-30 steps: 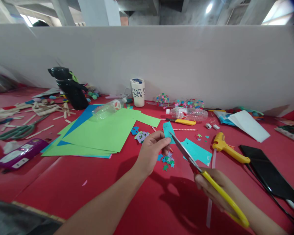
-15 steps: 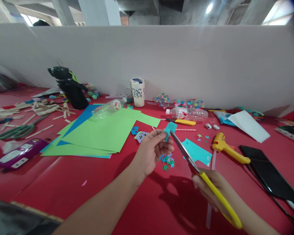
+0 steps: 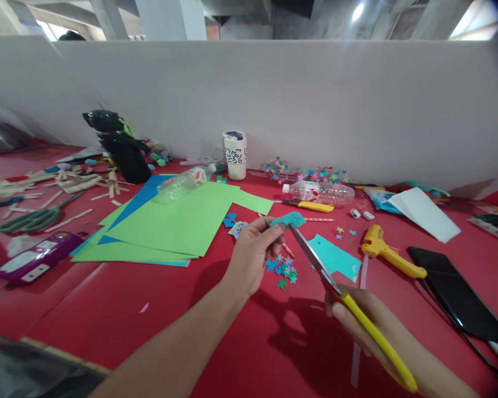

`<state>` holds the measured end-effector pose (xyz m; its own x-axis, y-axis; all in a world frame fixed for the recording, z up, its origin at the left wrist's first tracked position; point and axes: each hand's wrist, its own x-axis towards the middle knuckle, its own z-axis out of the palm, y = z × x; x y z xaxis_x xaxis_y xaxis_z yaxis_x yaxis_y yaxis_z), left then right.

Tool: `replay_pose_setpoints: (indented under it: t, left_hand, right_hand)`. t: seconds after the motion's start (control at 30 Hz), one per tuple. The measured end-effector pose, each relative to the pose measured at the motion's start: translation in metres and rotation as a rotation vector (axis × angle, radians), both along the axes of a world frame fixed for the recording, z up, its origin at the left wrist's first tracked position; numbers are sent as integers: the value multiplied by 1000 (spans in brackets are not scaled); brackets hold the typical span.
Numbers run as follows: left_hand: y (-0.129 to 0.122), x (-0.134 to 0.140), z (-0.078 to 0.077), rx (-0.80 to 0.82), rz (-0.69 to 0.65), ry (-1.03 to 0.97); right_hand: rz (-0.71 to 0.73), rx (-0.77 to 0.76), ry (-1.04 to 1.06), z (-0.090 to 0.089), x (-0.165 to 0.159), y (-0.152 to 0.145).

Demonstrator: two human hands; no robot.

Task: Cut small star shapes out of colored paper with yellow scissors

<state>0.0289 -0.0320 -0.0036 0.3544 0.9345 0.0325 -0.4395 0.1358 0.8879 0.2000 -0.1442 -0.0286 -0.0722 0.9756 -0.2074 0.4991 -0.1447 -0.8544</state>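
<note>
My left hand (image 3: 253, 249) pinches a small piece of teal paper (image 3: 290, 219) between thumb and fingers, above the red table. Yellow-handled scissors (image 3: 315, 258) are in my right hand (image 3: 357, 315), their blade tips at the lower edge of the paper. My right fingers are partly hidden behind the handle. Below the paper lies a small heap of cut paper stars (image 3: 286, 270) in blue, green and purple. A larger turquoise sheet (image 3: 336, 257) with a cut edge rests just beyond the blades.
Green and blue sheets (image 3: 170, 221) lie left, with a clear bottle (image 3: 182, 185) on them. A yellow glue gun (image 3: 392, 251) and black phone-like slab (image 3: 456, 290) lie right. A yellow cutter (image 3: 315, 207), second bottle (image 3: 321, 193) and white tumbler (image 3: 235, 156) are at the back.
The teal paper has turned in my left hand from nearly upright to lying more sideways. The scissors stay close to it with little movement.
</note>
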Motion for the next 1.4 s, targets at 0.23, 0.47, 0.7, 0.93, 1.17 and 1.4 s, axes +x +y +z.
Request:
replay_pose_setpoints:
  t: [0.23,0.47,0.7,0.93,1.17,1.4]
  left_hand:
    - [-1,0,1,34,21,30]
    - [-1,0,2,74,30,75]
    - [-4,2,1,98,7,96]
    - [-4,2,3,109,21,140]
    - [-2,1,2,118,14,146]
    - [4,-3,4,103,-32,177]
  right_hand:
    - [36,35,-62,-2,3,2]
    - [66,33,3,2,2,2]
    - [62,33,71,11,-2,2]
    - [-31,-69,101,13,-2,-4]
    - [-78,-94,74,9,-1,-3]
    - [-57,-65,68,15,-1,1]
